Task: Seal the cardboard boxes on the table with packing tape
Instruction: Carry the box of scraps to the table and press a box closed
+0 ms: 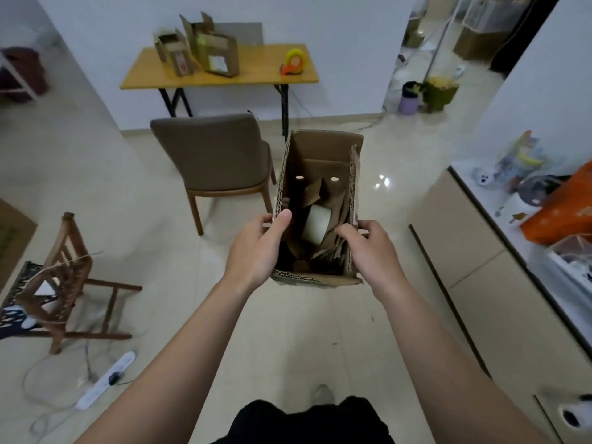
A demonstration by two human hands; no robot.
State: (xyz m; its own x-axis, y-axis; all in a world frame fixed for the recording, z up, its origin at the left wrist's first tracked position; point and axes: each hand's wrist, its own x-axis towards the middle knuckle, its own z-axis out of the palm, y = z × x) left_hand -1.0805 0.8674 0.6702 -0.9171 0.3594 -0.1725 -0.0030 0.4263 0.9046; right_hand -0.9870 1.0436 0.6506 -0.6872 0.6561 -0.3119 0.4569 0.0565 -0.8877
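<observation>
Hands carry an open cardboard box [320, 203]: left hand [256, 248] and right hand [371, 248] have fingers clamped on its side walls. Judged step: bringing it to the far tabletop [256, 75], beside two boxes [198, 52] and tape dispenser [293, 62].

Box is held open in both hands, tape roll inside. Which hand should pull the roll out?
Probably right: the right hand has fingers curled over the box wall beside the tape roll. The left hand grips the far wall from outside.
</observation>
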